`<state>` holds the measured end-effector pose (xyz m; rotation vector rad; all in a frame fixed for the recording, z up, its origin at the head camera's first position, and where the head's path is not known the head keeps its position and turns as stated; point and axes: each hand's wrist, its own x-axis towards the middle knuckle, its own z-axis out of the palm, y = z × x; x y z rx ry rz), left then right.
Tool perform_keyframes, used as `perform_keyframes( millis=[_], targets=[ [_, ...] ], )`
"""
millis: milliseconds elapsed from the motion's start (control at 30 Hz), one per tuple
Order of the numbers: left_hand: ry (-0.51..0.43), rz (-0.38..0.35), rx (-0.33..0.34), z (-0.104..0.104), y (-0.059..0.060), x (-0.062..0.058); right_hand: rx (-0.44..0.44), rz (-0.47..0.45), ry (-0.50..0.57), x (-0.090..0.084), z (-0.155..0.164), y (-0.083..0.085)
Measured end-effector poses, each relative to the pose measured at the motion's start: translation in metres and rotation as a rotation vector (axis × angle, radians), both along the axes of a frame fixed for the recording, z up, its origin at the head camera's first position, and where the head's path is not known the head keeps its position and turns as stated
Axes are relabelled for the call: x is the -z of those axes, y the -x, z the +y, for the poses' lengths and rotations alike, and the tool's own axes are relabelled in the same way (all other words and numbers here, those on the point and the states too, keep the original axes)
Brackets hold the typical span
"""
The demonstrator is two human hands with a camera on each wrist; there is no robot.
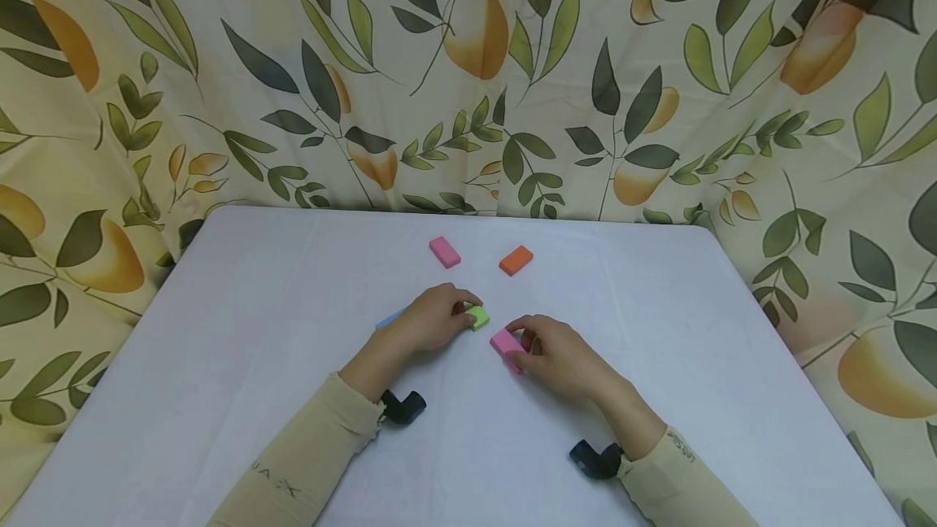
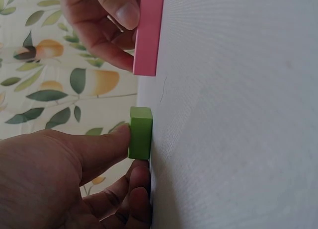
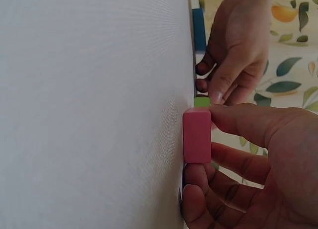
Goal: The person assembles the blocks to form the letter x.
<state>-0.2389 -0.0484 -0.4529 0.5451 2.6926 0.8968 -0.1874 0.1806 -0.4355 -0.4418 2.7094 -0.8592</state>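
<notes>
Head view: a green block [image 1: 478, 316] is pinched by the left hand [image 1: 432, 317] and a pink block [image 1: 505, 342] by the right hand [image 1: 554, 352], flat on the white table [image 1: 256, 332]. Judged mid-placement; careful alignment is called for next. Counted: two pink blocks, one orange [image 1: 516, 260], one green, one blue [image 1: 390, 318].

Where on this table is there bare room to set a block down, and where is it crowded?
Bare: the table left of the left hand, right of the right hand, and the near strip between the sleeves. Crowded: the middle, with green block, near pink block, far pink block, orange block.
</notes>
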Motion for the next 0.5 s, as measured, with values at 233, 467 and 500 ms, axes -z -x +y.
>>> perform_keyframes(
  millis=[233,467,500],
  targets=[
    [0.008,-0.005,-0.001,0.0001,0.0002,0.0005,0.003,0.008,0.002,0.0011,-0.0019,0.0005],
    [0.004,-0.005,0.004,-0.0006,-0.0002,-0.0005,-0.010,0.028,0.000,0.0018,-0.0042,0.0014],
    [0.004,-0.007,0.002,-0.0006,-0.0004,-0.0007,-0.015,0.034,-0.001,0.0019,-0.0043,0.0014]
  ],
)
